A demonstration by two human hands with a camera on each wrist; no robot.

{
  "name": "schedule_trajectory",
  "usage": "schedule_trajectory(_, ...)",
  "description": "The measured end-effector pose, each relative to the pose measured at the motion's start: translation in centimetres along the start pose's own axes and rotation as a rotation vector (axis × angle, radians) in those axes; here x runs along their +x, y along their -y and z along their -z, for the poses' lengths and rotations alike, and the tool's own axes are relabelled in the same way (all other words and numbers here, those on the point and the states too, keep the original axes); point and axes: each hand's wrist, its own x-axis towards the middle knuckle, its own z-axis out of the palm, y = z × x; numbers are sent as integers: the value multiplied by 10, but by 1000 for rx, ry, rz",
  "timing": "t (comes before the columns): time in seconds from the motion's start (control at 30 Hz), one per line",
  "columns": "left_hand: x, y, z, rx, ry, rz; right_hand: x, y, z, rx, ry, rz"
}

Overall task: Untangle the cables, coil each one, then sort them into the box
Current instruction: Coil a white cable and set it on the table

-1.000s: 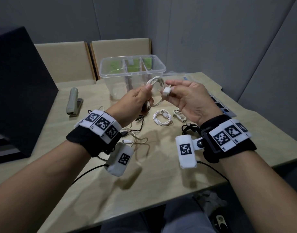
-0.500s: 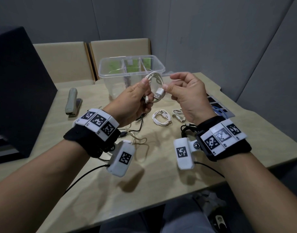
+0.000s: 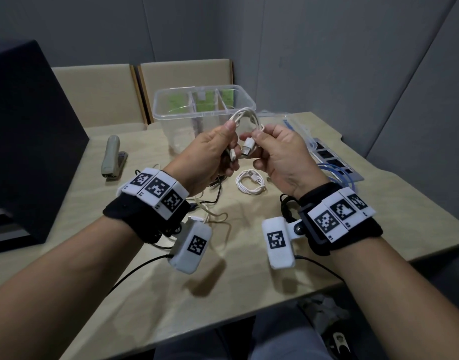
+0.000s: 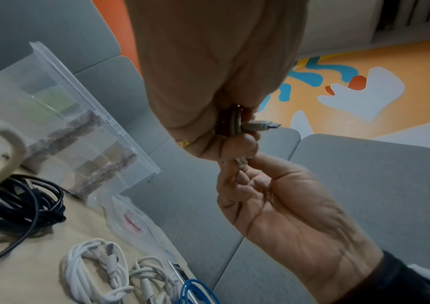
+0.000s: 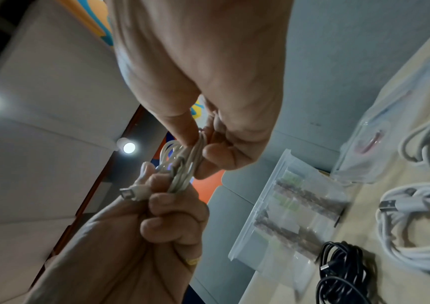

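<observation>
Progress, judged: roughly midway. One white round-sheathed USB cable [image 3: 245, 126] is being held aloft in front of the clear three-compartment plastic box [image 3: 171, 120], already gathered into loops, both plugs dangling between the hands; it is awaiting a final tuck and a drop into a compartment. Lying coiled on the pale wooden bench [image 3: 249, 268]: a second white cable bundle [image 3: 250, 180], a smaller white bundle [image 4: 151, 275] beside it, and a blue cable [image 3: 337, 172] at the right edge. Still loose and overlapping: a black cable [image 4: 26, 203] and a cream cable [image 3: 212, 216] under the left wrist. No cable is showing inside the box, only green labels. Left hand [image 3: 210, 157]: fingers curling round the loops' left side and clamping them. Right hand [image 3: 282, 157]: thumb and fingertips pinching the loops' right side near the metal plug. Non-task: a grey stapler [image 3: 112, 158], far left.
</observation>
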Motion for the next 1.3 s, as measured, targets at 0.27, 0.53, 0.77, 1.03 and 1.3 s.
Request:
schedule_trajectory(0.27, 0, -1, 0, -68, -33, 5, 1, -5, -3, -45, -62, 68)
schedule_trajectory(0.53, 3, 2, -2, -116, -23, 11, 1, -2, 5, -88, 36, 105)
schedule_trajectory(0.77, 4, -1, 8, -202, -23, 12, 0, 2, 15, 45, 261, 19)
schedule_trajectory(1.03, 6, 0, 13, -209, -27, 1, -2, 6, 17, -68, 300, -10)
schedule_trajectory(1.3, 6, 0, 24, -62, 26, 119, -1, -4, 14, -316, 213, 51)
